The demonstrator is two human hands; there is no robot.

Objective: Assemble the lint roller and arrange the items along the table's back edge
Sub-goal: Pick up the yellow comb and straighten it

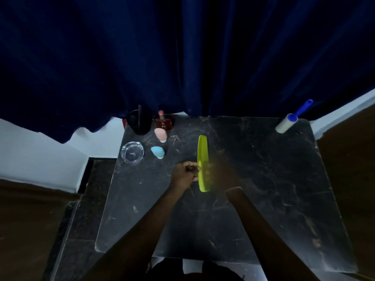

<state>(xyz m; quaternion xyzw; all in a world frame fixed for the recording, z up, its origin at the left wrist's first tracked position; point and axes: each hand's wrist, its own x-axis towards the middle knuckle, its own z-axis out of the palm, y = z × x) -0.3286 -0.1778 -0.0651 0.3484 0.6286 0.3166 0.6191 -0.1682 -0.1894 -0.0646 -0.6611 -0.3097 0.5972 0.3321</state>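
Head view, arranging step. The lint roller (287, 123) lies at the back right corner of the table (263, 189), white roll and blue handle joined, the handle pointing off the back edge; the assembly part of the task looks done. The step in hand is the placing of the green comb (203, 151), which sits mid-table, turned on edge with its length running toward the back.

The left hand (183, 175) has its fingers curled and pinches the comb along its spine, near the lower half. The right hand (222, 175) is close beside the toothed side, but it is blurred, so whether it is spread or touches the comb cannot be told.

At the back left stand a black cup (139, 123) and a brown bottle (164, 123). A pink sponge (161, 134), a blue sponge (157, 152) and a glass ashtray (133, 152) lie forward of them, apart from the edge.

The next move calls for carrying the comb to the open stretch of back edge between bottle and roller, and laying it flat there without knocking the bottle
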